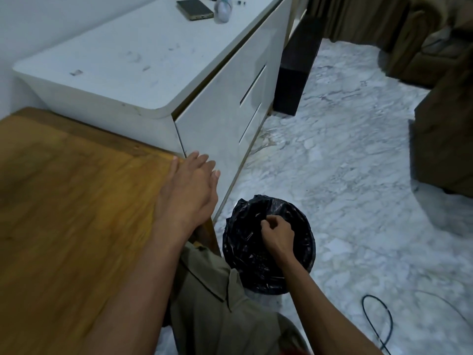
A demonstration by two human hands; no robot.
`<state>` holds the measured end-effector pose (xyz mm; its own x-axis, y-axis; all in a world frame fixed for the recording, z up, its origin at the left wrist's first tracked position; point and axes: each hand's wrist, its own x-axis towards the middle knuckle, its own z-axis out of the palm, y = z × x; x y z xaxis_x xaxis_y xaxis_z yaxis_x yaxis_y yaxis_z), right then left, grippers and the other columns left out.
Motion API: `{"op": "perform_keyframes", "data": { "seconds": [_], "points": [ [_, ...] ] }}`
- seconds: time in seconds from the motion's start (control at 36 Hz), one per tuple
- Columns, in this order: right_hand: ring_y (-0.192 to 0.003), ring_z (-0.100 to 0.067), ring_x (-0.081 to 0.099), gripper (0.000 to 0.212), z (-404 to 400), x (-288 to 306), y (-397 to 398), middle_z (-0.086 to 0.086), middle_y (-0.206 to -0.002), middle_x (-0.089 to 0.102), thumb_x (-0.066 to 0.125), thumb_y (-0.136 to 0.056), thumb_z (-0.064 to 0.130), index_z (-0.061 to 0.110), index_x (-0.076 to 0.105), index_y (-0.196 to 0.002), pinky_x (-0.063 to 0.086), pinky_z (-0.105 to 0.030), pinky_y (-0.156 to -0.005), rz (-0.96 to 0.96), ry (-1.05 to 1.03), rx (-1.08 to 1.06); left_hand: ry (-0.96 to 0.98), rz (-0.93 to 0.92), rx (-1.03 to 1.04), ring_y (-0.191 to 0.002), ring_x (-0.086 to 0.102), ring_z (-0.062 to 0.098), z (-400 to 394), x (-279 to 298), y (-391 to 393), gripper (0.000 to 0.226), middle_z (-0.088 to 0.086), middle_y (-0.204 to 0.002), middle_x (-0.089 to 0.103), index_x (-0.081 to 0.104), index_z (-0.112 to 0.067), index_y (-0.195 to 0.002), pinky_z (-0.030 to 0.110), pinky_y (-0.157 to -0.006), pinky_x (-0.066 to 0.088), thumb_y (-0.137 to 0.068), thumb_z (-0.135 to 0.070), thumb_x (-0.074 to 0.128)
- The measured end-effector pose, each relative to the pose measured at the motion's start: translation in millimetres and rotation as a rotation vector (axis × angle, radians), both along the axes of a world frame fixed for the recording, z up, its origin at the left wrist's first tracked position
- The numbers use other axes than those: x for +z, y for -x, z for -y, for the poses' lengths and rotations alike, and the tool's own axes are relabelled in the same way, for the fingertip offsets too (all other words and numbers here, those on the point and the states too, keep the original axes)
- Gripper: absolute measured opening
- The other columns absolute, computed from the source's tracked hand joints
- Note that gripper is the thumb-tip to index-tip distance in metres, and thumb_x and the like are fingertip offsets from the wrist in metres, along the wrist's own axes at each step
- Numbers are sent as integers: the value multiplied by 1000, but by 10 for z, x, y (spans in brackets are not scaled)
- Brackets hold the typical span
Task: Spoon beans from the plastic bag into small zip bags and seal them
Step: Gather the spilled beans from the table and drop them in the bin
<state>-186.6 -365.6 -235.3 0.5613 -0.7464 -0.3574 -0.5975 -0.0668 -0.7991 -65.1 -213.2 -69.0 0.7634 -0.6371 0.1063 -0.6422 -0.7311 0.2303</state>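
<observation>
- Wood first: sat at a wooden table filling the left of the view, with nothing of the task seen on the part in view.
- Looked for the plastic bag of beans, the small zip bags and a spoon, and found none anywhere in view; judged to lie outside the camera's field.
- Kept the left hand flat on the table's far corner, fingers long and loosely spread, holding nothing; read as a brace while leaning down to the right.
- Noted beyond it a white cabinet with a phone near its far end, well apart from both hands.
- Reached down beside the knee with the right hand into a round bin lined in black plastic, standing on the marble floor.
- Held those fingers curled in, thumb pinched close against the forefinger; could not tell whether closed on the liner, on some small scrap, or on nothing.
- Could not tell either whether the dark specks low in the liner were beans or rubbish.
- Judged as a side errand at the bin, not spooning or sealing, so little to say of progress.
- To do it well: should keep the pinch tight until well inside the rim, release low over the middle, and lift out straight without dragging the liner off its edge.
- Should keep the left palm planted for balance until upright.
- Should mind the black cable looping on the floor to the right, near the bin but clear of it.
</observation>
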Motion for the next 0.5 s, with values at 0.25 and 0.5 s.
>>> {"op": "perform_keyframes", "data": {
  "seconds": [0.25,0.5],
  "points": [
    [-119,-21,60,42,-123,339,-85,-6,-128,65,66,-95,33,13,61,-132,46,-31,-98,102,-48,-15,65,-69,20,-148,26,16,-20,44,13,47,-1,-156,40,44,-19,-148,43,-124,15,-105,-38,39],
    [-104,-3,61,25,-560,1376,-134,13,-117,61,65,-95,31,30,61,-119,48,-16,-75,485,34,36,385,-161,185,-127,49,14,-469,373,235,45,-1,-141,55,52,-21,-141,29,-107,40,-99,-35,54]
  ]
}}
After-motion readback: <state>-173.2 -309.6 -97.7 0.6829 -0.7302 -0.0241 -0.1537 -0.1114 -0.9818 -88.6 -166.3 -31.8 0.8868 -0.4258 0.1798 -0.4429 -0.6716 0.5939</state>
